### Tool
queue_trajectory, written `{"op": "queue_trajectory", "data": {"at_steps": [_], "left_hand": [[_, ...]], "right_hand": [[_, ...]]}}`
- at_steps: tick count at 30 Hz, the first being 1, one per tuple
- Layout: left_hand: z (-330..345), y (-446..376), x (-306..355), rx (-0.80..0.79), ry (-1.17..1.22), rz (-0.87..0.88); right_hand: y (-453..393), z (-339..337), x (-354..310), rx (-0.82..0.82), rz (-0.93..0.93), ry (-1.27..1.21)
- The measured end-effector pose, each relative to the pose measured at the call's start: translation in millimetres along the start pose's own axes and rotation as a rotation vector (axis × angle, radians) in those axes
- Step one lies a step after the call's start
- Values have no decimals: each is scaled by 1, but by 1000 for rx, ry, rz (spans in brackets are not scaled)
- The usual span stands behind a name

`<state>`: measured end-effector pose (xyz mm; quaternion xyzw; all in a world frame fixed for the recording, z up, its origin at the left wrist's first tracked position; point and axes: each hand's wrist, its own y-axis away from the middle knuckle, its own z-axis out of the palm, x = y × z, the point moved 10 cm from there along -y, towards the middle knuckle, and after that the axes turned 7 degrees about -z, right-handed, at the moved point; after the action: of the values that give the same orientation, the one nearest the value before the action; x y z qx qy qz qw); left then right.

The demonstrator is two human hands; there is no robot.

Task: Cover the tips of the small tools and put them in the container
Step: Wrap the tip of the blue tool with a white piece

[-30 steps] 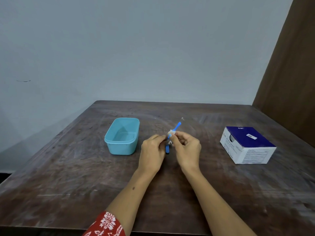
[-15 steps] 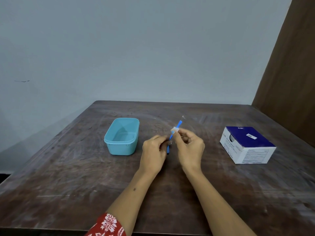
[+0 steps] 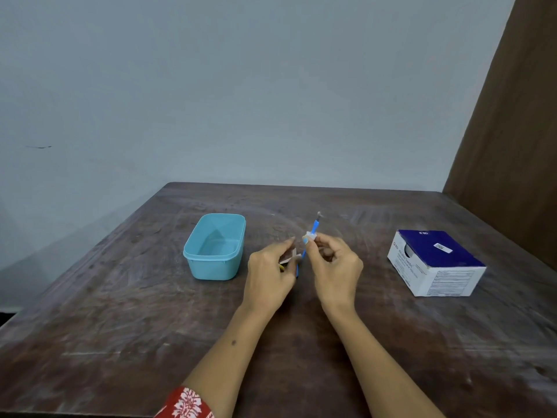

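Head view: one teal container [image 3: 214, 247] sitting left of the hands, one blue-white box [image 3: 434, 263] sitting far right on the table [image 3: 120, 327]. Right hand [image 3: 336, 270] is pinching one blue small tool [image 3: 313, 232] by its white hub, tip pointing up and away. Left hand [image 3: 271, 276] is loosely curling round small pieces, count unclear.
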<state>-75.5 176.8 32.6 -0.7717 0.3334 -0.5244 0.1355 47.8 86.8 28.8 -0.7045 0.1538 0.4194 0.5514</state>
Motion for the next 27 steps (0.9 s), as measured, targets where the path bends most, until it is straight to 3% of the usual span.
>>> {"op": "queue_trajectory", "data": {"at_steps": [5,13,17,21,24,27], "left_hand": [[6,2,8,-60,86,29],[3,0,10,-19,-233,116],[6,1,13,-36,-319,147],[1,-2,5,18,-297,96],[-5,-3,-3,59,-209,33],[-8,-2,-2,76,-157,6]], "right_hand": [[2,3,6,-6,57,-85],[-1,-21,13,219,192,-232],[-4,-23,12,207,179,-187],[-6,-36,20,299,190,-177],[-4,-29,22,255,207,-199],[-3,-9,24,106,190,-193]]}}
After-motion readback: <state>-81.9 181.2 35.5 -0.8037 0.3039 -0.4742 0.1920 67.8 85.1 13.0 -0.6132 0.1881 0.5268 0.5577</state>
